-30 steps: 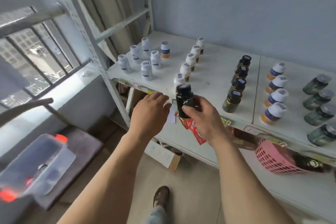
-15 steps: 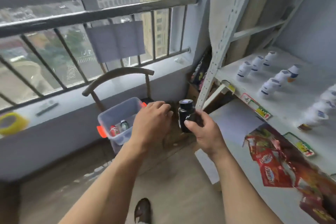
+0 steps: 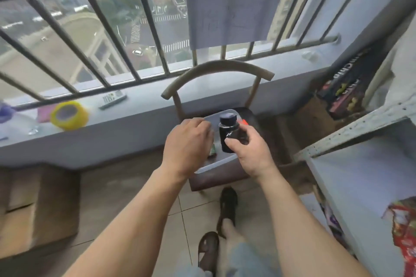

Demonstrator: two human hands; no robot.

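My right hand (image 3: 249, 153) grips a dark bottle with a black cap (image 3: 227, 132), upright, above a clear plastic bin (image 3: 216, 165) with a red clip that sits on a chair seat (image 3: 216, 178). My left hand (image 3: 188, 145) hovers just left of the bottle, fingers loosely curled and holding nothing, over the bin's left side. Both hands hide most of the bin's inside; a small greenish item shows between them.
The wooden chair's curved back (image 3: 216, 69) stands against a low wall under a barred window. A yellow tape roll (image 3: 68, 114) and a remote (image 3: 112, 97) lie on the sill. A cardboard box (image 3: 38, 209) sits at left, a metal shelf (image 3: 360, 177) at right.
The view has swung left from the shelf of bottles to the window and chair. My right hand carried the dark bottle along, and both hands now hang over the bin.
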